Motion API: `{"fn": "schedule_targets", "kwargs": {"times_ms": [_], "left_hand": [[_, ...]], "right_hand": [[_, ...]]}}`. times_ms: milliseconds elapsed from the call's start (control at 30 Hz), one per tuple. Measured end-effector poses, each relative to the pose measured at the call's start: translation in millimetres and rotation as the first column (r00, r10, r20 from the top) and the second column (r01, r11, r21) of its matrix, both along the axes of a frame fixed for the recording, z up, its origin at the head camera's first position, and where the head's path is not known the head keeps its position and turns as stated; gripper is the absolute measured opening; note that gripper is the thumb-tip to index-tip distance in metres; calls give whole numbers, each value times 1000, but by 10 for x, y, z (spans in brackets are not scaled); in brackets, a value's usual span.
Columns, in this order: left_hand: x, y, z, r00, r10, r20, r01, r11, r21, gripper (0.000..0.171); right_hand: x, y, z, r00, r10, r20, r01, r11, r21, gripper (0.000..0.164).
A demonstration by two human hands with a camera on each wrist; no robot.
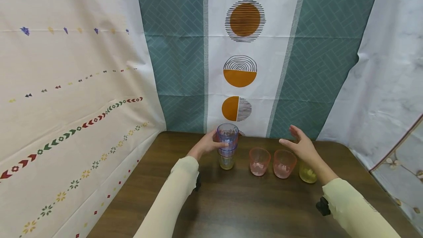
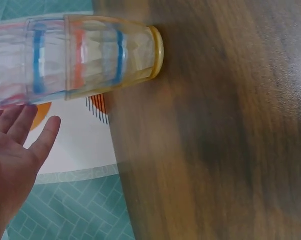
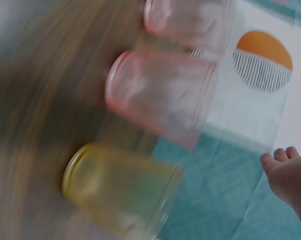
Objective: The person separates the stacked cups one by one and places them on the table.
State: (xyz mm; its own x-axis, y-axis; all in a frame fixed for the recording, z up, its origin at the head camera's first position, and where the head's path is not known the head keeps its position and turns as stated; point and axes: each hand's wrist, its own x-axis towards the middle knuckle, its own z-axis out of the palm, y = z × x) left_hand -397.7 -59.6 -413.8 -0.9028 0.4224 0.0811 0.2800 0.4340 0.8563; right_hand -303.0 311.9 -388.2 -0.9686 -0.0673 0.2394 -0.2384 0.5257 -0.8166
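A tall stack of nested clear plastic cups [image 1: 227, 153] stands upright on the table, a yellow one at the bottom and a blue-rimmed one on top. My left hand [image 1: 208, 143] is at the stack's upper left side, its thumb overlapping the front in the head view. In the left wrist view, that hand's fingers [image 2: 21, 125] are extended at the stack's edge. My right hand [image 1: 302, 148] is raised above the yellow cup [image 1: 307, 173], thumb spread from the fingers, holding nothing. Left of the yellow cup are two pink cups, one nearer it [image 1: 284, 164] and one farther [image 1: 259, 162].
The dark wooden table [image 1: 251, 208] ends at the back against a teal and white cloth [image 1: 180, 65] with orange circles. Patterned cream cloth [image 1: 82, 94] hangs on the left, and pale cloth [image 1: 386, 83] hangs on the right.
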Motion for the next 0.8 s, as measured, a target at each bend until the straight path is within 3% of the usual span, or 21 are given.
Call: {"fn": "schedule_targets", "kwargs": {"times_ms": [400, 800], "left_hand": [[-9, 15, -195, 1000, 25, 13, -26, 998, 58, 78], [18, 39, -225, 996, 86, 5, -86, 996, 26, 79]], "right_hand": [[-320, -818, -24, 993, 107, 46, -99, 983, -152, 94], [-487, -1439, -140, 986, 153, 65, -139, 973, -183, 93]]}}
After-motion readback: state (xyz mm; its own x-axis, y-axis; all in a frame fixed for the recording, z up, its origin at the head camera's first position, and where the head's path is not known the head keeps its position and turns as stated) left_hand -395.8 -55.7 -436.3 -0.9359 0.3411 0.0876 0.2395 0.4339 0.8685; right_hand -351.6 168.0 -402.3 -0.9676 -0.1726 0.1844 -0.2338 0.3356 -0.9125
